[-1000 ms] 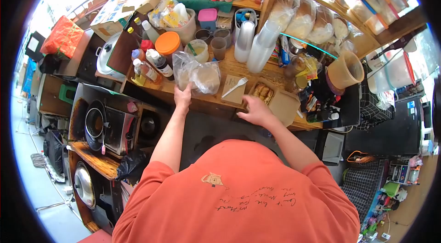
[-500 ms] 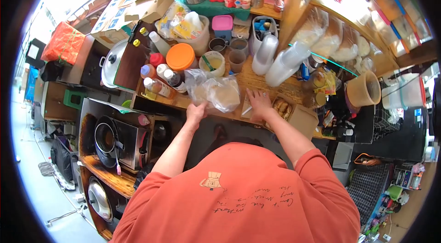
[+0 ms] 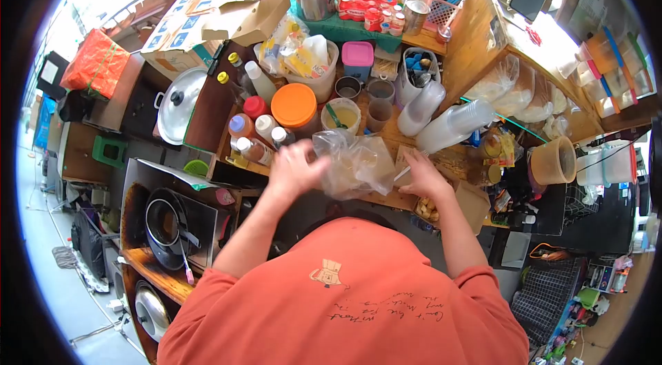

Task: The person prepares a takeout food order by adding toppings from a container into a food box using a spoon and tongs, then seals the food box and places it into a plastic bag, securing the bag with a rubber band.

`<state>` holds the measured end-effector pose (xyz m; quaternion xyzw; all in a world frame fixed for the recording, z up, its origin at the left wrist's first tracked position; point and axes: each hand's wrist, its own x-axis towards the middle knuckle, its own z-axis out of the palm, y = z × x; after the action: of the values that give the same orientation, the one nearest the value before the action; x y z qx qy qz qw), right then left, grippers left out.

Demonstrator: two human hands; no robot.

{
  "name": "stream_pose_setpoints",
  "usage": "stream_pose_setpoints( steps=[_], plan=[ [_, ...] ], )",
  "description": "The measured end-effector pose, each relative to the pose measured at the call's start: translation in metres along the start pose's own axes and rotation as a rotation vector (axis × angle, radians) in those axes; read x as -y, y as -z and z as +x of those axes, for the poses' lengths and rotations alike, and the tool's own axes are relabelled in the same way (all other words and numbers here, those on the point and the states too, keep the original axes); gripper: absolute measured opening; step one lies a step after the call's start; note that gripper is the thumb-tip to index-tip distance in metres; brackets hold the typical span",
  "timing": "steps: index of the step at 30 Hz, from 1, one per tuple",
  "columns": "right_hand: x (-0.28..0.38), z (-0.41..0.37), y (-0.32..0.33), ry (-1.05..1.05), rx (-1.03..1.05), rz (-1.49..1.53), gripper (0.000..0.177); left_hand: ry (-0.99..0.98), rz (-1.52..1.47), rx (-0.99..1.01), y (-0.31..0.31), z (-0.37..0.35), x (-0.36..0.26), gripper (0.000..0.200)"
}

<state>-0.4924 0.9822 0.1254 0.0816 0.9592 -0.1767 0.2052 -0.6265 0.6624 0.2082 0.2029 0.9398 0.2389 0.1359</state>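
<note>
Clear plastic bag [image 3: 353,163] beside left hand [image 3: 295,170], fingers parted; right hand [image 3: 425,177], grip unclear.

Behind my fingers [image 3: 416,163], my orange-red cloth T-shirt [image 3: 345,303] reads "Can't live" and "without" in dark script; other words blur.

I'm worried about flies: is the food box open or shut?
Open: its lid is laid back, and food shows inside.
</note>
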Motion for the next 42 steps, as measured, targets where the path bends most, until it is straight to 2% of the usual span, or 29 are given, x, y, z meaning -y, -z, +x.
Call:
stream_pose_setpoints(
  steps=[1,2,3,5,6,8,11,15,17,20,27,29,37,42],
  plan=[
    [0.004,-0.007,0.005,-0.005,-0.002,0.054,0.109,0.029,0.02,-0.181,0.018,0.017,-0.006,0.073],
    [0.009,-0.011,0.013,-0.009,-0.01,0.105,0.1,0.048,0.132,-0.171,0.027,0.044,-0.003,0.081],
    [0.017,-0.015,0.023,-0.009,-0.016,0.107,0.1,0.063,0.245,-0.163,0.034,0.074,0.001,0.089],
    [0.034,-0.022,0.039,-0.077,-0.048,0.209,0.083,0.143,0.502,-0.033,0.023,0.133,0.015,0.121],
    [0.037,-0.023,0.041,-0.078,-0.057,0.208,0.083,0.136,0.502,-0.039,0.018,0.153,0.017,0.121],
    [0.045,-0.027,0.041,-0.047,-0.179,0.185,0.077,0.264,0.638,0.239,0.012,0.175,0.011,0.132],
    [0.061,-0.036,0.045,-0.083,-0.199,0.232,0.07,0.344,0.731,0.252,-0.002,0.185,0.006,0.138],
    [0.073,-0.038,0.032,-0.106,-0.25,0.329,0.062,0.361,0.724,0.142,-0.017,0.185,0.016,0.137],
    [0.075,-0.033,0.017,-0.047,-0.413,0.36,0.054,0.36,0.657,0.114,-0.016,0.182,0.016,0.132],
    [0.079,-0.029,0.011,-0.027,-0.435,0.501,0.05,0.328,0.6,0.08,-0.015,0.181,0.02,0.121],
    [0.092,-0.025,0.025,0.01,-0.386,0.677,0.045,0.321,0.497,0.085,0.006,0.176,0.021,0.111],
    [0.095,-0.02,0.026,0.055,-0.377,0.706,0.045,0.197,0.517,0.021,0.012,0.173,0.021,0.112],
    [0.106,0.001,0.026,0.127,-0.277,0.967,0.038,0.074,0.706,-0.025,0.078,0.132,-0.038,0.127],
    [0.108,0.014,0.02,0.172,-0.294,1.143,0.034,-0.265,0.675,-0.128,0.141,0.08,-0.081,0.114]
  ],
)
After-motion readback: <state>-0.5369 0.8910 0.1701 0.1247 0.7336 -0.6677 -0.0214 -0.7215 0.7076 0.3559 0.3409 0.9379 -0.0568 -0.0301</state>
